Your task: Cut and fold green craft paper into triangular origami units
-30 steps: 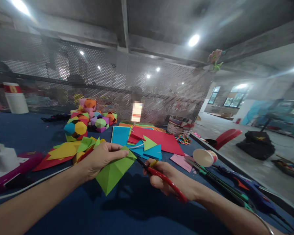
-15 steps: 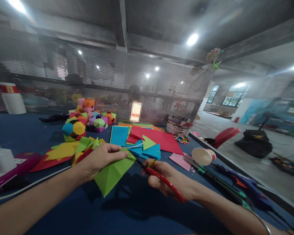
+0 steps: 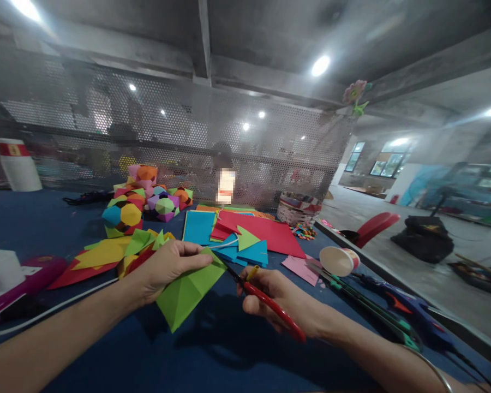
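Observation:
My left hand (image 3: 175, 267) pinches the upper edge of a creased green sheet of paper (image 3: 188, 295), which hangs tilted above the table. My right hand (image 3: 274, 300) is closed around red-handled scissors (image 3: 272, 308); a small yellow part sticks up by the fingers. Their dark tip meets the right corner of the green paper, and whether the blades are parted cannot be made out. Just behind the hands lie a green paper triangle (image 3: 247, 238), blue paper pieces (image 3: 253, 252) and red sheets (image 3: 270, 232).
Folded multicolour paper balls (image 3: 163, 204) and yellow paper pieces (image 3: 102, 254) lie at left, near a white cord (image 3: 65, 303). On the right are a tipped paper cup (image 3: 337, 262), a green-handled cutter (image 3: 368, 303) and a blue glue gun (image 3: 409, 314). A woven basket (image 3: 298, 210) stands behind.
Almost nothing differs. The right hand and scissors have shifted very slightly left and down, and the green paper's lower corner sits a touch lower.

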A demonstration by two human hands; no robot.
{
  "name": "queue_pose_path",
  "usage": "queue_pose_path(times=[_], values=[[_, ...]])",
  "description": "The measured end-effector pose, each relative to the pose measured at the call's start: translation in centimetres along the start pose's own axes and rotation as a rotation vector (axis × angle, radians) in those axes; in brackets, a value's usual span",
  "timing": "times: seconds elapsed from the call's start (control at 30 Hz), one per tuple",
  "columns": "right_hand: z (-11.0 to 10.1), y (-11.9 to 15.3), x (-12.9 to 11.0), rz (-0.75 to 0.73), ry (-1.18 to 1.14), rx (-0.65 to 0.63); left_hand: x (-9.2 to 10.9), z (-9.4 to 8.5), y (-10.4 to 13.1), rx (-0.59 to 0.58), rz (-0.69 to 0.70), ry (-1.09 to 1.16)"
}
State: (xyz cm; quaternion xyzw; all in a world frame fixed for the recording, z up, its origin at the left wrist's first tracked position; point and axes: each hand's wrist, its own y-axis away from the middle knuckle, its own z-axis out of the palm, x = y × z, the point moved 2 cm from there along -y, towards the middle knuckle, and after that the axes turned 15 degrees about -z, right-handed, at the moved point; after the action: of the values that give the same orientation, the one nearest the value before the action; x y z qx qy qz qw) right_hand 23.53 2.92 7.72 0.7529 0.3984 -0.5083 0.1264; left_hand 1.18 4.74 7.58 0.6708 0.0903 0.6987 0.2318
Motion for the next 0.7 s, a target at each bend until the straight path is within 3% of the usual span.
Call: queue_pose_path(times=[0.23, 0.7], values=[[0.2, -0.1, 0.1, 0.057, -0.015, 0.048, 0.0, 0.0, 0.1, 0.003, -0.006, 0.007], [0.3, -0.6, 1.4, 0.016, 0.137, 0.085, -0.2, 0.1, 0.2, -0.015, -0.009, 0.026]])
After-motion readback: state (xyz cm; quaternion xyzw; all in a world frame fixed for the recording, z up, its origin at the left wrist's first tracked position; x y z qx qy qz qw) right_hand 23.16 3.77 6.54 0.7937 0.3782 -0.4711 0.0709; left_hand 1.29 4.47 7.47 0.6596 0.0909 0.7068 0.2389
